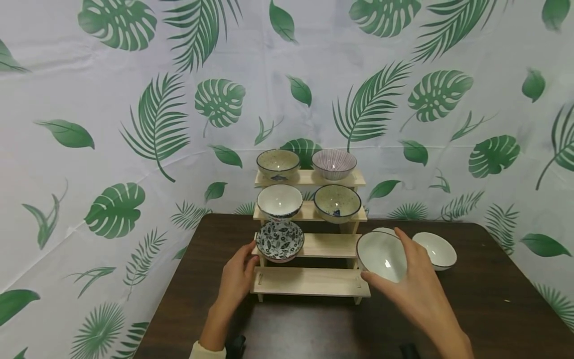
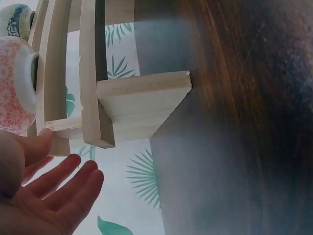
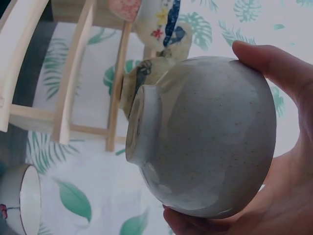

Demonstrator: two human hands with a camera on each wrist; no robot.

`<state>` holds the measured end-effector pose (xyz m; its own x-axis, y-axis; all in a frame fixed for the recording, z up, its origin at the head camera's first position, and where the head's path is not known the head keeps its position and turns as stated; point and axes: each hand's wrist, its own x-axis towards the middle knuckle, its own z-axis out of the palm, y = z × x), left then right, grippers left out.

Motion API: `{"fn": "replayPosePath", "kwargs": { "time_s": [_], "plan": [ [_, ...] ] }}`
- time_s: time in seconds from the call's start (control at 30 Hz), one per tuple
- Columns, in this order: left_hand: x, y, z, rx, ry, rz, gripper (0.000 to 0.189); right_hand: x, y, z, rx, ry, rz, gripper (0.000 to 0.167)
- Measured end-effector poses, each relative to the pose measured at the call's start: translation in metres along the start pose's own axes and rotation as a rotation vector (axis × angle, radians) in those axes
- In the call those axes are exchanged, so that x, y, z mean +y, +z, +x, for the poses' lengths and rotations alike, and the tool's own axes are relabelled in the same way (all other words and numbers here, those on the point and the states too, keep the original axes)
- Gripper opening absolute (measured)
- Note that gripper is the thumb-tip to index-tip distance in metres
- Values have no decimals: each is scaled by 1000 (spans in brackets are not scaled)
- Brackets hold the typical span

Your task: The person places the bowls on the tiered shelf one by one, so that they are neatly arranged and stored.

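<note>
My right hand grips a bowl by its rim, thumb on one side and fingers on the other. Its inside is white with a thin dark rim; the right wrist view shows a plain, faintly speckled pale grey outside and a foot ring. My left hand is at the left end of a stepped wooden rack, its fingers loosely extended and holding nothing. Next to it, a bowl with a black floral inside sits on the second step from the bottom; its outside is pink-red patterned.
On the rack's upper steps stand a white bowl, two speckled beige bowls with blue rims, and a purple-striped bowl. Right of the rack, a white bowl rests on the dark table, with another partly hidden behind my right hand. A leaf-print cloth hangs behind.
</note>
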<state>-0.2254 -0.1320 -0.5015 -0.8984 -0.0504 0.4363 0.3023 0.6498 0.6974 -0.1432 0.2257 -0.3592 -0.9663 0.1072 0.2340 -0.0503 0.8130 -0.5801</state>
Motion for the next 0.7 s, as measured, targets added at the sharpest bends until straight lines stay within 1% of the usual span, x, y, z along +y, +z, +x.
{"fn": "replayPosePath", "kwargs": {
  "time_s": [0.2,0.4,0.7],
  "plan": [
    [-1,0,2,-38,-24,18,47,-4,-2,2,8,-12,-3,115],
    [-1,-2,2,-71,-35,40,52,-6,-3,5,-11,-7,-1,115],
    [1,-2,2,-50,1,79,50,-8,-3,10,-14,-15,-10,116]
  ]
}}
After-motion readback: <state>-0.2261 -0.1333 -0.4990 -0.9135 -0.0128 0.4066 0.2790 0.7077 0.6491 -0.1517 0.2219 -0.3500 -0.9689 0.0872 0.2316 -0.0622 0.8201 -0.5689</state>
